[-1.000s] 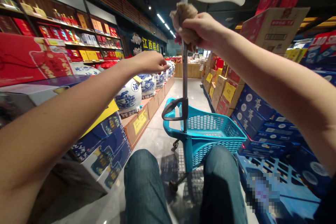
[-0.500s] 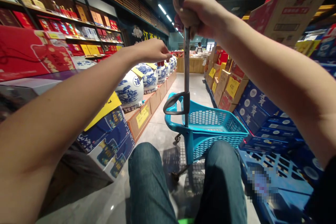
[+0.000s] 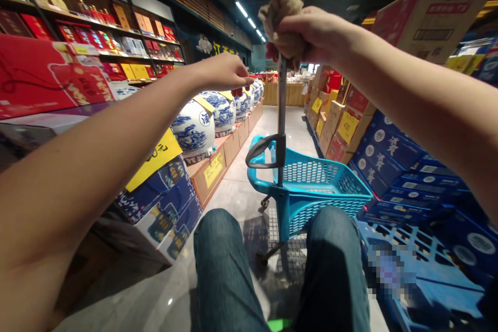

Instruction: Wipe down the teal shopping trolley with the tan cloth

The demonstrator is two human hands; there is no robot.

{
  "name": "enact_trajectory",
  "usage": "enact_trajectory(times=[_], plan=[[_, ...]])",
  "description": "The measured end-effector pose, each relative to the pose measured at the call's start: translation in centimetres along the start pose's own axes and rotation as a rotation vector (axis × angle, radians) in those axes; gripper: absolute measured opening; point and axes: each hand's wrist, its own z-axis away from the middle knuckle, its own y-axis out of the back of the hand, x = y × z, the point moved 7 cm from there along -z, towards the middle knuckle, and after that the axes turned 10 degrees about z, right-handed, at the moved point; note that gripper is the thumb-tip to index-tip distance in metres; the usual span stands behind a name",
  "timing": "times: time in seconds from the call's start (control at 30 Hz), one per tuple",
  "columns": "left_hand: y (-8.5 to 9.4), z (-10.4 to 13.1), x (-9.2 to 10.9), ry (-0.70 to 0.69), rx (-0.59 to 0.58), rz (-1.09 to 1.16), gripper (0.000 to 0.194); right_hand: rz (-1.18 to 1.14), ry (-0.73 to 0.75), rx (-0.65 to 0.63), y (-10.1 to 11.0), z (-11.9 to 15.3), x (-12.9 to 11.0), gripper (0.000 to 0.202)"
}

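My right hand [image 3: 311, 31] is closed on a crumpled brown cloth [image 3: 290, 23], which it presses round an upright metal pole [image 3: 282, 98]. The pole rises from a turquoise shopping cart [image 3: 327, 194] with a perforated basket, and a dark loop handle [image 3: 266, 153] juts from its lower part. Left of the pole, my left hand [image 3: 231, 71] hangs in the air with loosely bent fingers and nothing visible in them. Behind and below that hand stands a row of blue-and-white porcelain jars [image 3: 194, 132]. My knees [image 3: 227, 249] are on the near side of the cart.
Gift boxes with a yellow price sign [image 3: 157, 158] stand close on the left, before shelves [image 3: 105, 54] of bottles. Stacked blue cartons [image 3: 383, 166] and a blue pallet [image 3: 428, 275] line the right. A tiled aisle [image 3: 268, 119] runs ahead to a wooden counter [image 3: 291, 93].
My right hand and the cloth have slid down the pole, so bare metal now shows above them. The left hand stays nearly in place. The view has shifted slightly.
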Motion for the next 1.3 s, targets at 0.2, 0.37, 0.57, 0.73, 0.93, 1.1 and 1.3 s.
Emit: enact_trajectory(times=[0.2, 0.37, 0.57, 0.73, 0.93, 1.1, 1.3], plan=[[-0.5, -0.1, 0.0, 0.005, -0.046, -0.102, 0.035, 0.071, -0.049, -0.017, 0.1, -0.8, -0.4, 0.023], [-1.6, -0.5, 0.2, 0.003, -0.096, -0.258, 0.042, -0.247, 0.047, 0.056, -1.2, -2.1, -0.6, 0.033], [-2.3, -1.4, -2.4, -0.033, -0.103, -0.359, 0.054, -0.027, -0.117, -0.239, -2.3, 1.2, 6.2, 0.012], [-2.7, -2.1, -4.0, -0.050, -0.096, -0.324, 0.057, -0.068, 0.018, -0.158, -0.1, -2.2, 2.6, 0.005], [-3.5, -1.7, -4.4, -0.013, -0.107, -0.285, 0.054, -0.069, 0.047, -0.040, -0.9, -1.9, 1.6, 0.027], [-3.2, -1.3, -4.7, 0.030, -0.117, -0.328, 0.052, 0.151, -0.146, -0.229, -1.5, 3.0, 6.6, 0.016], [-3.4, -1.2, -3.8, -0.004, -0.127, -0.345, 0.049, 0.196, 0.014, -0.168, 1.5, 0.0, 1.3, 0.022]])
